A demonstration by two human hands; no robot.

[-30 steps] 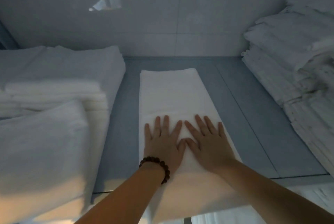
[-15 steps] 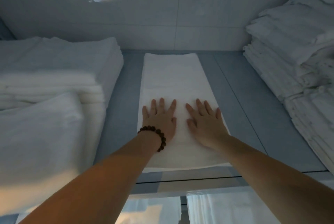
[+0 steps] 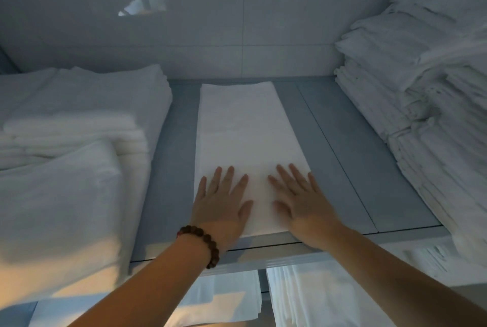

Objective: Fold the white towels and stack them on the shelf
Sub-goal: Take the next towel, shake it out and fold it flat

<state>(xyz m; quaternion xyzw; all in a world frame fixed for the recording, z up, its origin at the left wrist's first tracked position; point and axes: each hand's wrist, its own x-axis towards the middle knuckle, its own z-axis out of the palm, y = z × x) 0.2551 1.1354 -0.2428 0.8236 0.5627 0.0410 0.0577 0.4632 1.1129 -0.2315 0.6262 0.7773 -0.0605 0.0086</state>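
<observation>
Flat, both hands press smooth folded white towel.

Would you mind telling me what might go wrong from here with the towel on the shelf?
1. The folded towel lies near the front edge of the shelf; the left hand and right hand, pressing flat, might drag it off when pulled back.
2. The right pile looks ragged and tall; a bumped elbow may topple it.
</observation>
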